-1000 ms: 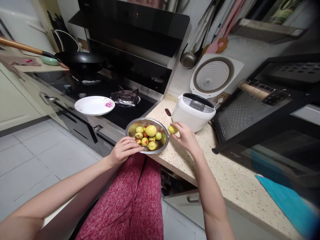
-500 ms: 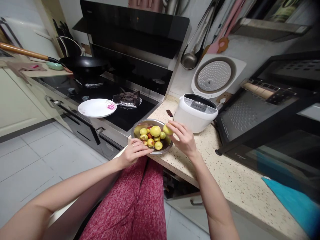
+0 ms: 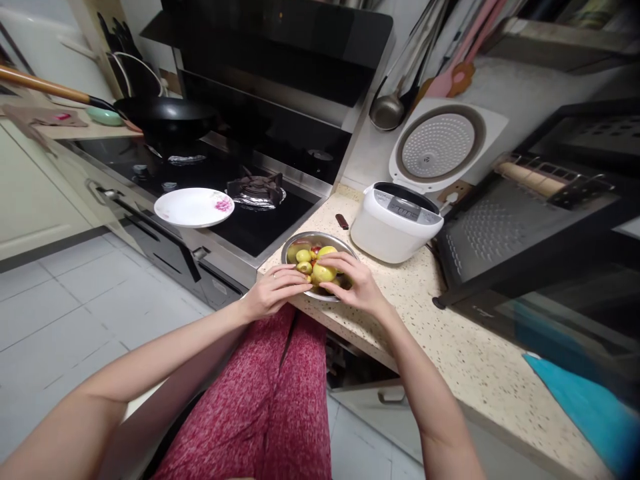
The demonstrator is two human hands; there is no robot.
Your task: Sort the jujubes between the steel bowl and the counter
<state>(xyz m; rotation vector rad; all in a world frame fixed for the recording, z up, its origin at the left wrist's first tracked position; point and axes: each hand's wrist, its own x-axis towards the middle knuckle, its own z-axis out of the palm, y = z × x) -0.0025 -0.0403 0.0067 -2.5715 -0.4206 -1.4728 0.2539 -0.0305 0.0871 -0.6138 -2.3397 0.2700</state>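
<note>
A steel bowl (image 3: 291,248) sits at the counter's front edge, holding several yellow-green fruits (image 3: 303,256) with some red ones among them. My right hand (image 3: 353,281) reaches over the bowl's right side, thumb and fingers around a larger yellow-green fruit (image 3: 324,273). At the bowl's left front rim is my left hand (image 3: 273,292), fingers stretched towards the fruits and near that same fruit; no fruit shows in its grasp. The bowl's right part is partly hidden by my right hand.
A white rice cooker (image 3: 395,227) with its lid up stands behind the bowl. Beside it lies a small dark brown object (image 3: 342,221). A floral plate (image 3: 194,207) and a black wok (image 3: 167,117) are on the stove. A blue cloth (image 3: 575,407) lies at the right.
My right hand has moved left and down with the fruit, from the bowl's right rim to over its middle. The bowl appears slightly further right in view.
</note>
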